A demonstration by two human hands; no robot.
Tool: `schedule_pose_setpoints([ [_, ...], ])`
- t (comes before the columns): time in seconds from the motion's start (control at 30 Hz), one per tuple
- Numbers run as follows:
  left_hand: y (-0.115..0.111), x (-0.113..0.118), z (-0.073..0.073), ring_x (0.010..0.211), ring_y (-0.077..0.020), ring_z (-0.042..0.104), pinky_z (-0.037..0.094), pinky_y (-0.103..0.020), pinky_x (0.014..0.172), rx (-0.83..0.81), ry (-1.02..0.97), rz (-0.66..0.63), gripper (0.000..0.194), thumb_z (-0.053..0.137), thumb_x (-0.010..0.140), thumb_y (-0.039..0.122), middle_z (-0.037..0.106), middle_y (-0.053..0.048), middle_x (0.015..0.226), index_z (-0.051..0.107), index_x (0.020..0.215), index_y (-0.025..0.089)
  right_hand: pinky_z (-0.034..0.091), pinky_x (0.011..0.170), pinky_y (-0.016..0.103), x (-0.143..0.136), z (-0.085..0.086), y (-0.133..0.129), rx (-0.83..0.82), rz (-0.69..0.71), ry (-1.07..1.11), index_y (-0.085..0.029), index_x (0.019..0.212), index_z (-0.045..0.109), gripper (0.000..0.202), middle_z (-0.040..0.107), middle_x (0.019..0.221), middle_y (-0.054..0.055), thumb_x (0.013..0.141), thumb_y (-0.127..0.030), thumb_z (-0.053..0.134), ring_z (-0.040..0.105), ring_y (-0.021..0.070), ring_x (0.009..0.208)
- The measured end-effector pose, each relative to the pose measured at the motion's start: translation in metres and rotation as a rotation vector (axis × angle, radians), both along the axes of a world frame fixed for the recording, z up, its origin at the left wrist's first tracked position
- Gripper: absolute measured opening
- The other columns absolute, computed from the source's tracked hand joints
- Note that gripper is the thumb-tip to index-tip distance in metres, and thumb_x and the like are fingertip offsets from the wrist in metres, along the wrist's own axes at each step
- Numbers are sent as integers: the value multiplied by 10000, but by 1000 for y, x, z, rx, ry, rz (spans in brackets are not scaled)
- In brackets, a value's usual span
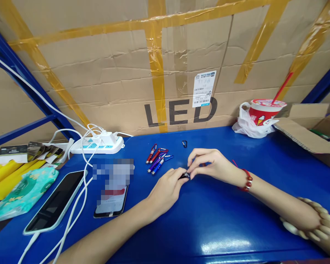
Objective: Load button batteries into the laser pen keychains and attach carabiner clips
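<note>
My left hand (169, 189) is closed around a small black mini flashlight (184, 176) with a shiny end, held just above the blue table. The fingertips of my right hand (206, 164) pinch the shiny end of the same flashlight; what lies between them is mostly hidden. To the left and a little beyond lie red mini flashlights (154, 156) and purple and blue mini flashlights (157, 165), with carabiner clips on their ends. A loose black carabiner (184, 143) rests on the table behind my right hand.
Two phones, one dark (56, 201) and one lit (112, 201), lie left, with white cables across the table (222, 227). A power strip (99, 145) sits at the back. A tissue pack (24, 190) is far left. A red cup (264, 113) and an open cardboard box (305, 135) stand right.
</note>
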State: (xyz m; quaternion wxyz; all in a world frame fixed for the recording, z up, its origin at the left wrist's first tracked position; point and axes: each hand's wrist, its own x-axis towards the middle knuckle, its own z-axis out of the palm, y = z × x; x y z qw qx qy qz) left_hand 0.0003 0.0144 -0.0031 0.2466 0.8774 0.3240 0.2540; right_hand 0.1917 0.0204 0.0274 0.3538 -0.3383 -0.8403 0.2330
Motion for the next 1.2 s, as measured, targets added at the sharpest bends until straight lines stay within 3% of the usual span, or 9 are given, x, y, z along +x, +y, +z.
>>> schedule_pose_setpoints([
  [0.53, 2, -5, -5, 741, -157, 553, 436, -243, 688, 85, -6, -27, 148, 412, 881, 130, 599, -21, 790, 548, 865, 186, 442, 574, 238, -10, -9, -4, -236, -141, 71, -175, 601, 673, 184, 615, 663, 8, 675, -342, 691, 567, 125, 603],
  [0.63, 2, -5, -5, 746, -162, 558, 444, -251, 692, 108, -23, -5, 155, 402, 887, 135, 611, -28, 811, 545, 912, 188, 434, 538, 229, -13, -11, -4, -378, -177, 139, -164, 590, 656, 190, 611, 625, 0, 641, -341, 702, 551, 111, 555],
  [0.8, -1, -2, -3, 790, -182, 563, 454, -282, 725, 147, -49, 42, 159, 397, 897, 150, 627, -47, 881, 535, 966, 184, 316, 390, 167, -17, -10, -6, -822, -151, 287, -132, 636, 627, 344, 520, 484, -38, 612, -467, 698, 439, 61, 440],
  [0.87, -1, -2, -3, 821, -185, 568, 454, -284, 746, 120, -62, 50, 152, 404, 897, 145, 626, -49, 901, 528, 975, 182, 292, 384, 147, -18, -9, -8, -914, -136, 338, -129, 635, 609, 376, 497, 481, -48, 600, -492, 704, 405, 44, 436],
  [1.07, -1, -1, -2, 802, -169, 560, 443, -267, 737, 37, -79, 62, 156, 395, 905, 142, 615, -37, 915, 493, 1018, 187, 286, 383, 143, -20, -9, -7, -872, -149, 326, -132, 611, 557, 392, 495, 482, -50, 614, -499, 696, 387, 38, 425],
  [1.2, -1, -2, 0, 769, -161, 553, 435, -253, 704, 37, -45, 66, 159, 370, 914, 147, 606, -19, 867, 511, 963, 202, 337, 405, 173, -18, -8, -6, -616, -199, 184, -136, 642, 577, 366, 520, 494, -34, 685, -494, 639, 435, 61, 427],
])
